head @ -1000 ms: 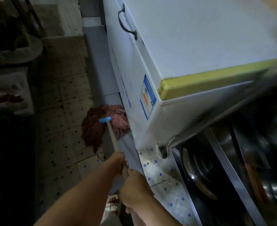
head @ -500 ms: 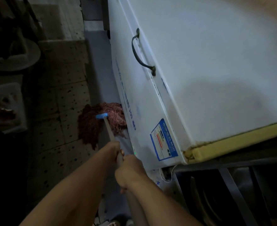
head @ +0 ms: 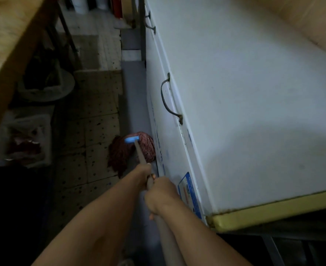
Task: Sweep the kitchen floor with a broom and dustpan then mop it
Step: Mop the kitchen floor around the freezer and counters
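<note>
Right now both hands grip the pale grey mop handle (head: 141,154): the left hand (head: 142,172) sits further down the shaft with its fingers curled round it, and the right hand (head: 161,192) is wrapped round it just behind. The reddish string mop head (head: 131,153), with its light blue plastic clamp (head: 131,139), lies on the grey strip of floor (head: 132,104) pressed against the side of the white chest freezer (head: 244,104), next to the speckled floor tiles (head: 93,131). The risk, as I judge it, is that the strands snag under the freezer's base or the shaft knocks its dark metal handle (head: 167,100), since the working lane is so narrow. The mop's long axis runs from the hands near the bottom of the view up and slightly left, head pointing away from the person along the freezer
</note>
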`<state>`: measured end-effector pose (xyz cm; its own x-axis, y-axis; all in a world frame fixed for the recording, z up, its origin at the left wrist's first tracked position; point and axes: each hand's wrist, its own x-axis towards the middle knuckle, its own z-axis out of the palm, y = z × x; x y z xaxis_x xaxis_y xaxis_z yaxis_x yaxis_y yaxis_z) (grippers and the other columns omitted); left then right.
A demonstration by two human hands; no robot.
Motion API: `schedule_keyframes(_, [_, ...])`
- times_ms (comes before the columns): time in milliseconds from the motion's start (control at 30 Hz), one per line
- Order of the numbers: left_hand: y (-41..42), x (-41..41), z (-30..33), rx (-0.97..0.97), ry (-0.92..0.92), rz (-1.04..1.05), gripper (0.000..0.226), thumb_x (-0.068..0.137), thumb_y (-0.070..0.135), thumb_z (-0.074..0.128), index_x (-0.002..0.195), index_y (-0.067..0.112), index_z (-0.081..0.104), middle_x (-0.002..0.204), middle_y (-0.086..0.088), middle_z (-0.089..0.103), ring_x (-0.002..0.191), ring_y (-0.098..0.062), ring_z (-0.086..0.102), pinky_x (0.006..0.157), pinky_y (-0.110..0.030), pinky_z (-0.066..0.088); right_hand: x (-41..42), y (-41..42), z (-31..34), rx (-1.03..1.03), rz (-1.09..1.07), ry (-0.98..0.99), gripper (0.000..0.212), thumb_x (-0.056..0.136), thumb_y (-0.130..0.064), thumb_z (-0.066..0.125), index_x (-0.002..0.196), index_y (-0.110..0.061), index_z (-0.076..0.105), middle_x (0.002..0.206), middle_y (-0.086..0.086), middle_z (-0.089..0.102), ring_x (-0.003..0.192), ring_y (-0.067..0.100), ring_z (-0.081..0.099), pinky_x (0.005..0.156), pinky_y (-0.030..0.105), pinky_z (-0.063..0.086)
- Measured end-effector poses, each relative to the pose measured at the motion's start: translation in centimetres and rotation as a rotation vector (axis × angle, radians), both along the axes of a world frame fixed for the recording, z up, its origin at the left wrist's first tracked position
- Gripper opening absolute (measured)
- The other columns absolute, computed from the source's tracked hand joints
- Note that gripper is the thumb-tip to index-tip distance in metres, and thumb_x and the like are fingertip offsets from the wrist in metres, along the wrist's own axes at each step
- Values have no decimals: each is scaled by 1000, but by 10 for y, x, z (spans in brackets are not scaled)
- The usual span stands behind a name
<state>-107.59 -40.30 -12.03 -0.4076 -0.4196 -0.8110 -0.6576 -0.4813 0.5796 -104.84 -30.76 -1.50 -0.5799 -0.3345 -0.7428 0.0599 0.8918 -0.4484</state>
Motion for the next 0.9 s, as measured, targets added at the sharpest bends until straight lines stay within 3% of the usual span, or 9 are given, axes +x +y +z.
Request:
schedule_keyframes(67, [-8,-7,5,-11,0,-44,36,103,12,32,68,5,38,62,-10,38,27,-12,42,27,-15,28,-5,-8,3,-13,-24,-6,28,90,-6,49,116,-17,51,74,1,51,44,19,60,51,34,59])
schedule_keyframes(133, [-18,-13,6,-14,-8,-57,36,103,10,32,67,5,36,61,-10,36,22,-8,39,23,-12,24,-11,-18,5,-9,-44,-13,29,90,-4,50,116,-17,51,74,1,50,45,20,60,54,36,60])
schedule_keyframes(267, [-43,-23,-2,11,-47,-93,33,103,13,34,71,5,39,64,-9,38,51,-15,37,23,-13,28,-22,-43,-2,17,-41,-19,42,91,-5,50,132,-14,45,107,8,62,59,22,66,65,38,61])
schedule_keyframes(433, [-87,-52,-17,51,-104,-113,35,102,18,37,70,5,39,64,-8,40,53,-16,38,32,-21,34,-51,-90,-12,39,-30,-55,41,93,-5,48,132,-14,46,116,10,59,84,28,67,76,42,59])
schedule_keyframes(533, [-125,-77,-24,99,-85,-67,33,103,21,35,76,4,42,64,-8,42,52,-16,39,32,-18,33,-79,-131,-21,58,-11,-26,36,93,-8,47,128,-14,49,117,10,59,96,31,65,83,43,56])
schedule_keyframes(667, [-174,-109,-36,157,-38,-36,19,102,21,38,101,4,47,62,-7,41,48,-13,37,32,-15,30,-105,-179,-34,55,-31,1,31,100,-22,33,124,-18,53,105,3,62,90,23,65,80,37,56])
schedule_keyframes(767, [-224,-136,-52,162,-50,-59,17,101,16,37,94,7,49,54,-7,43,41,-13,37,29,-9,28,-132,-225,-50,72,-58,5,32,99,-23,37,128,-24,50,83,-6,55,65,13,60,50,22,51])
schedule_keyframes(800, [-240,-146,-57,154,-49,-74,18,102,15,35,94,6,49,52,-7,43,38,-13,38,28,-9,28,-141,-241,-56,76,-78,-10,32,98,-23,38,128,-26,50,76,-8,48,58,12,56,47,23,52])
schedule_keyframes(900, [-286,-182,-71,144,-70,-57,27,103,26,32,106,5,49,59,-8,41,33,-13,38,29,-10,31,-171,-288,-72,59,-95,-16,37,97,-20,40,132,-27,47,86,-6,52,65,16,60,65,35,60])
